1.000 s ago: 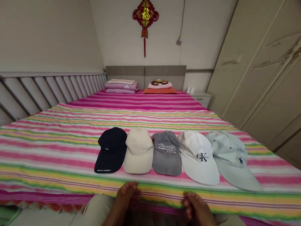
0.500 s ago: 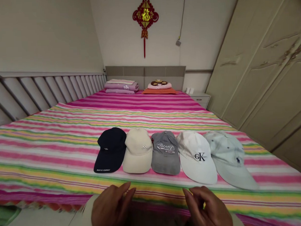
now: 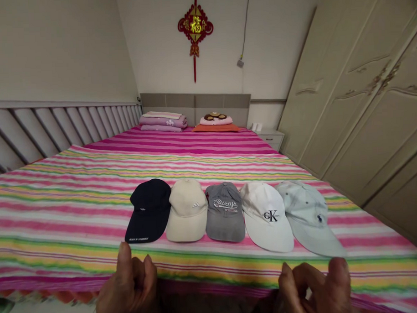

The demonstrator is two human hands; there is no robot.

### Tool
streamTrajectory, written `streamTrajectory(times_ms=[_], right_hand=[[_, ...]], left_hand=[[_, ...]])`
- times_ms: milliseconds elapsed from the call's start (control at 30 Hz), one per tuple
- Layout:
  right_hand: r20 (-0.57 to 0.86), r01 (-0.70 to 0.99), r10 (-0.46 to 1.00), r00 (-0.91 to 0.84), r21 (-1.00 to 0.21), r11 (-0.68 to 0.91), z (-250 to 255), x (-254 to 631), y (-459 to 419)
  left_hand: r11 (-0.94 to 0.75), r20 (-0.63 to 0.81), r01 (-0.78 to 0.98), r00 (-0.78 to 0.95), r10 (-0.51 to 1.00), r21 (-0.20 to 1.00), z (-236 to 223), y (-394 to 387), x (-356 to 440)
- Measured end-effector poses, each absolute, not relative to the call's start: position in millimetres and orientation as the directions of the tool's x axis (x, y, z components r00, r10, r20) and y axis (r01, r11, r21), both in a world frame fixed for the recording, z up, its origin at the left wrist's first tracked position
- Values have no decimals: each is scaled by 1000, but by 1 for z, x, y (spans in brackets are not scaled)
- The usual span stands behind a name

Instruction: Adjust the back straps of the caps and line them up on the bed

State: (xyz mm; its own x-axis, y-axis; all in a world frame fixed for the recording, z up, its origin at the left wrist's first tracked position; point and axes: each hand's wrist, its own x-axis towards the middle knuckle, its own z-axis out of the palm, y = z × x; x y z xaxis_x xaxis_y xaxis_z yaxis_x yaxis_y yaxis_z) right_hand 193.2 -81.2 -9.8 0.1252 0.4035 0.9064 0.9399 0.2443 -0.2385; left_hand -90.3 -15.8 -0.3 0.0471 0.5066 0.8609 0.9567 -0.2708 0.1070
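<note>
Five soft cloth caps (image 3: 225, 226) with rounded crowns and curved brims lie in a row on the striped woven-looking bedspread (image 3: 76, 202), from 8 to 4 o'clock of the view's centre. At 8, the navy cap (image 3: 147, 215) has brim lettering ending in "YOURSELF"; at 7, the beige cap (image 3: 186, 216) shows three slanted bars; near 6, the grey cap (image 3: 225, 220) reads "Always" in white script; towards 4, the white cap (image 3: 267, 227) reads "CK", and the pale mint cap (image 3: 309, 217) bears a small dark emblem. Left hand (image 3: 126, 289), near 7, and right hand (image 3: 322, 289), near 5, curl loosely, grasping nothing.
</note>
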Motion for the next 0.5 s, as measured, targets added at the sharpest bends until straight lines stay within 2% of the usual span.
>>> streamTrajectory(times_ms=[100,300,400,500], right_hand=[[922,974,388,2,-90,208,5,193,-78],[905,989,409,-115,67,130,32,192,-81],[931,987,340,-133,92,134,30,193,-79],[933,984,342,-109,54,168,23,191,-76]], left_hand=[[-237,849,971,89,520,44,5,-12,-84],[-234,854,970,182,488,-73,14,-8,-83],[-277,853,958,206,480,-75,15,-10,-81],[-329,831,943,218,511,-45,13,-12,-78]])
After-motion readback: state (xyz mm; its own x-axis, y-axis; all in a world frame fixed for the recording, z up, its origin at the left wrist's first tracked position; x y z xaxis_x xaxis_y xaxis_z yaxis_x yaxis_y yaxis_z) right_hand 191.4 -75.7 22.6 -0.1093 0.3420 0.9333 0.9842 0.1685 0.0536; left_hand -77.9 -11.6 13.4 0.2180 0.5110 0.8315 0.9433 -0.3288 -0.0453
